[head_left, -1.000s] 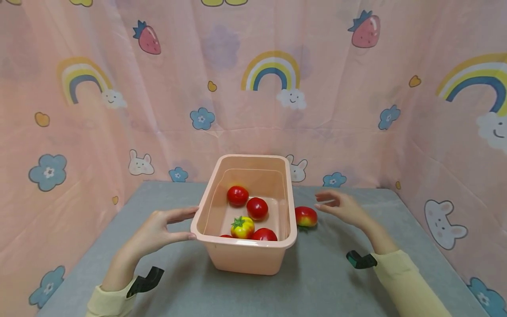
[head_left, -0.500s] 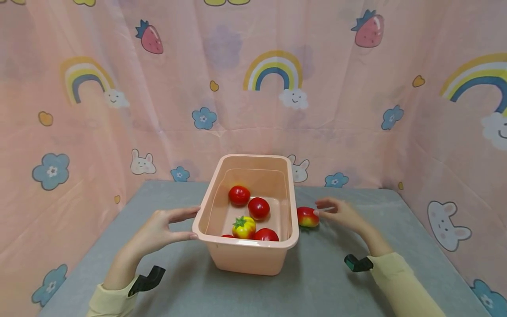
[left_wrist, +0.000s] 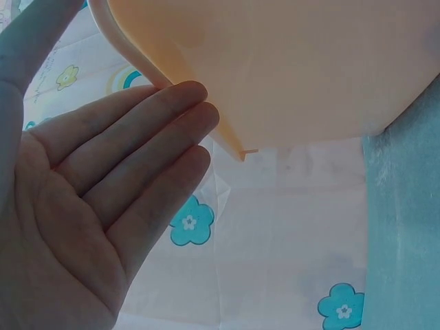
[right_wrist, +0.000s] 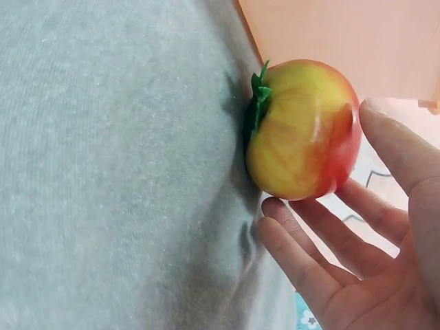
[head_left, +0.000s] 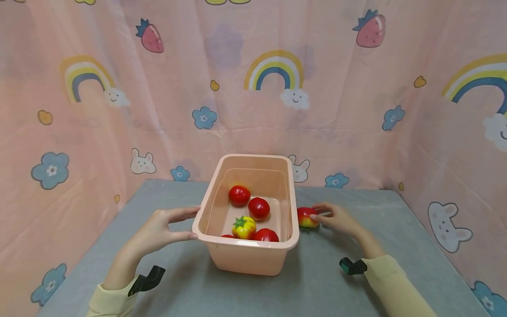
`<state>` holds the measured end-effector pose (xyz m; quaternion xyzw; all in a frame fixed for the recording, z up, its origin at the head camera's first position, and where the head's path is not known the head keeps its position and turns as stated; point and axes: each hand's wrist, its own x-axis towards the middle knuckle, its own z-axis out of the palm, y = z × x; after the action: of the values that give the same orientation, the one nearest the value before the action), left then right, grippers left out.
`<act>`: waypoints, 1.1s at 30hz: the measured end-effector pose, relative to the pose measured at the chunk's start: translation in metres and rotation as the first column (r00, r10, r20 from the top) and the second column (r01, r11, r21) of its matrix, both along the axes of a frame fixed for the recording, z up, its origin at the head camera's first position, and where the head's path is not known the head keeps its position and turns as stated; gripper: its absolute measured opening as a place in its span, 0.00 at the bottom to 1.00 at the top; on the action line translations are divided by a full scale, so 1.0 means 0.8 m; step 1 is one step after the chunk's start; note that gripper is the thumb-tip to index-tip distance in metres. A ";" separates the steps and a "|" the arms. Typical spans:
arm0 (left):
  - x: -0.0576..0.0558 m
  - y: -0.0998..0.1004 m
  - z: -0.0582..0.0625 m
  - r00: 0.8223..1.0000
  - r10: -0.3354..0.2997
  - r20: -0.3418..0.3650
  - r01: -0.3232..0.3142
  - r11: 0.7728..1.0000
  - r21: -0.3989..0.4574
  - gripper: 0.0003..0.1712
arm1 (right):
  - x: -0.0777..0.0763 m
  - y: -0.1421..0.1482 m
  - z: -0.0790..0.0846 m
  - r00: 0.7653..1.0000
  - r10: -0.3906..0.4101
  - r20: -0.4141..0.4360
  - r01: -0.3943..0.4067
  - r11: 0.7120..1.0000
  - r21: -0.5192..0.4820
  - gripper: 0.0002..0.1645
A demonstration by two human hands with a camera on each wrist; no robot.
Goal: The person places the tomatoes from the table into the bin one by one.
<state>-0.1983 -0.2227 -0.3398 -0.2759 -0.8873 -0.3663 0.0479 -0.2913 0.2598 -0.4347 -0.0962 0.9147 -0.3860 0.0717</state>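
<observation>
A peach plastic bin [head_left: 247, 257] stands on the grey table with several tomatoes inside, including a yellow one [head_left: 244, 228] with a green calyx and a red one [head_left: 259, 208]. My left hand [head_left: 158, 233] touches the bin's left rim with thumb and fingertips spread; the left wrist view shows its straight fingers [left_wrist: 151, 148] at the rim. Just right of the bin, a red-and-yellow tomato [right_wrist: 302, 130] rests calyx-down on the table. My right hand [head_left: 336, 218] is at its right side, thumb tip at its edge and fingers extended along it, only loosely bent.
The grey cloth-covered table [head_left: 178, 281] runs back to a pink patterned curtain [head_left: 166, 101]. Another red tomato [head_left: 239, 195] lies deeper in the bin, and one more [head_left: 266, 235] is partly hidden by the near rim.
My right hand has moved left from beside the loose tomato until its fingers and thumb reach it. The left hand has stayed at the bin's rim.
</observation>
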 end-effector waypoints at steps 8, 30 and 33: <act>0.001 -0.002 0.000 1.000 0.004 0.007 -0.004 1.000 0.004 0.39 | -0.005 -0.003 -0.007 1.000 -0.012 0.023 0.012 1.000 -0.013 0.37; 0.001 0.000 -0.001 1.000 0.000 -0.002 0.000 1.000 0.007 0.38 | -0.003 -0.003 -0.013 0.999 -0.047 -0.021 0.047 0.999 -0.027 0.38; 0.001 0.000 0.000 1.000 -0.001 0.006 0.001 1.000 0.015 0.38 | -0.001 -0.003 -0.011 0.999 -0.040 -0.026 0.039 0.999 -0.030 0.38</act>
<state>-0.1977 -0.2227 -0.3402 -0.2750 -0.8845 -0.3738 0.0472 -0.2924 0.2577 -0.4438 -0.0843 0.9115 -0.3993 0.0503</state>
